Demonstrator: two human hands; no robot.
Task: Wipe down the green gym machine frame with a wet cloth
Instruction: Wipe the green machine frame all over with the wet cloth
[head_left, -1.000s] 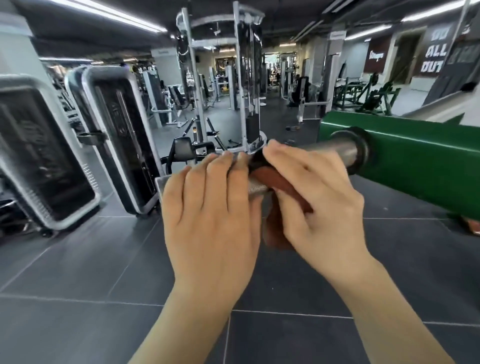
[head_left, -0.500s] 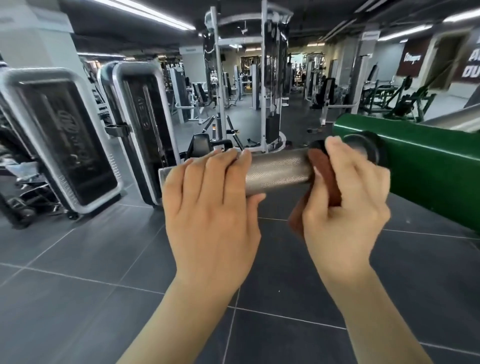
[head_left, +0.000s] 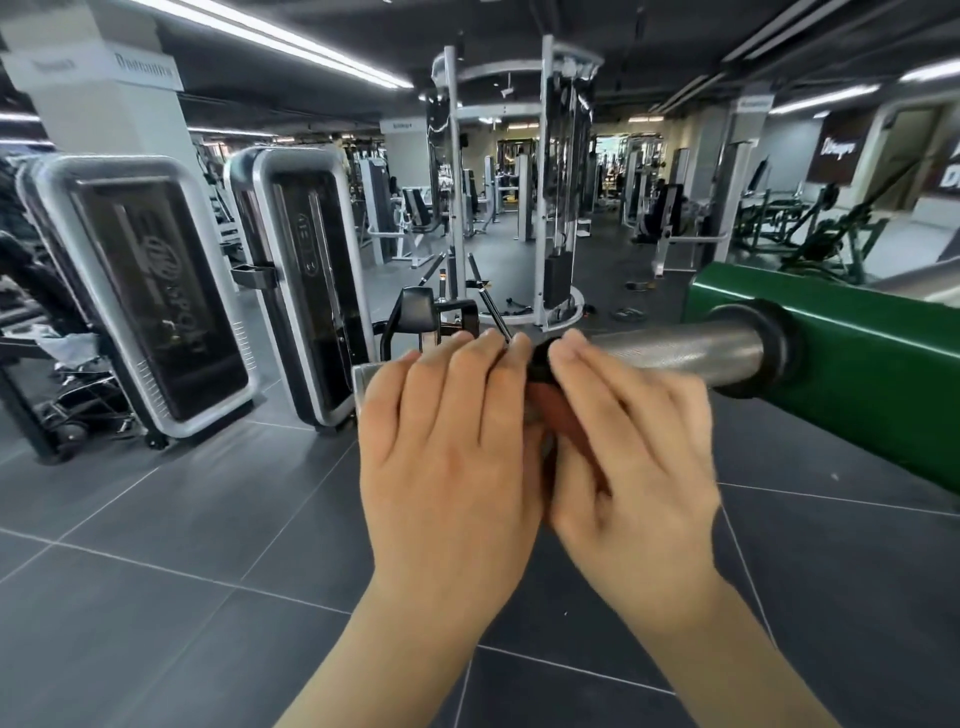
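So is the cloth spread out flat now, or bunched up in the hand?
Bunched. Only a small reddish-brown patch of the cloth shows, squeezed between the right hand and the steel bar.

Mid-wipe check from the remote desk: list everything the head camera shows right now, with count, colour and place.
green frame: one, green, right side.
metal bar: one, silver, knurled, sticks out leftward from the green frame, under both hands.
collar: one, black, round the bar at the frame.
cloth: one, reddish-brown, on the bar between the hands, mostly hidden.
weight-stack machines: two, black with silver edging, left.
cable tower: one, white, centre back.
floor: dark grey tiles.
left hand: over the bar's free end.
right hand: blurred, holds the cloth against the bar.
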